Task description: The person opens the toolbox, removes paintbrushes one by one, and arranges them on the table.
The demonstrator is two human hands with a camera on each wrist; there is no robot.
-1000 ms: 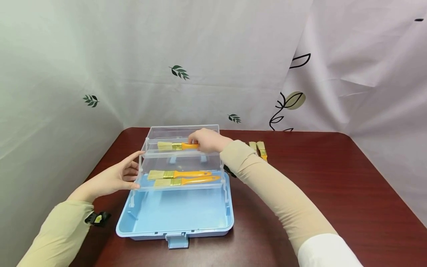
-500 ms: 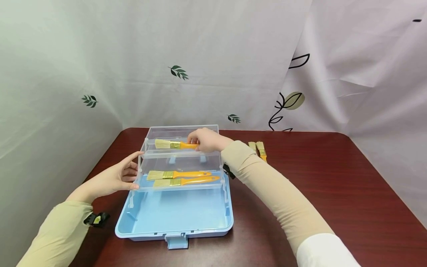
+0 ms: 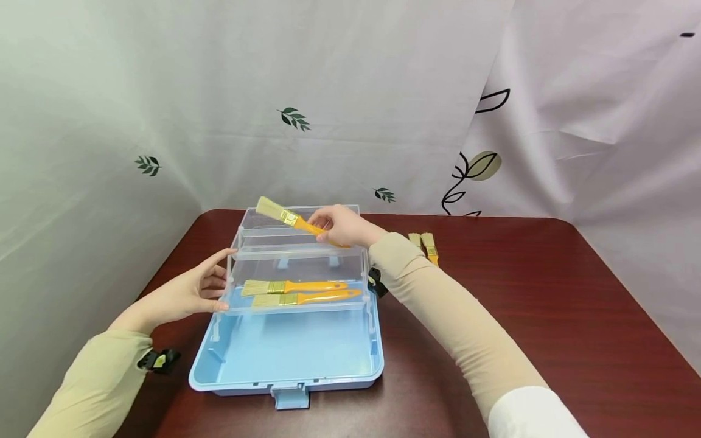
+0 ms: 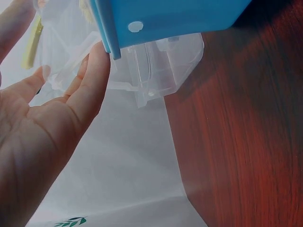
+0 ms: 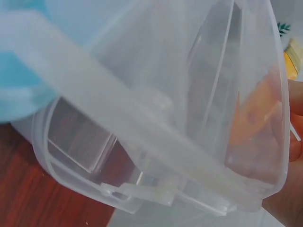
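Observation:
Over the upper clear tray (image 3: pixel 296 250) of a light blue toolbox (image 3: pixel 296 347), my right hand (image 3: pixel 346 226) pinches a paintbrush (image 3: pixel 285 215) by its orange handle. Its pale bristles point up to the left. In the right wrist view, clear plastic partly covers the fingers (image 5: pixel 296 142) and the handle. My left hand (image 3: pixel 188 293) grips the left end of the clear trays, thumb at the lower front corner and index finger at the upper tray. Two more paintbrushes, a rear one (image 3: pixel 314 285) and a front one (image 3: pixel 320 296), lie side by side in the lower tray.
Two paintbrushes (image 3: pixel 431 245) lie on the dark red table (image 3: pixel 526 304) behind the right forearm, their handles partly hidden. A blue latch (image 3: pixel 291 396) hangs at the toolbox front. White cloth (image 3: pixel 328 79) with leaf prints hangs behind the table.
My right hand has raised the paintbrush from the upper tray, and its bristle end has swung from level to tilted upward. The left hand has stayed in place.

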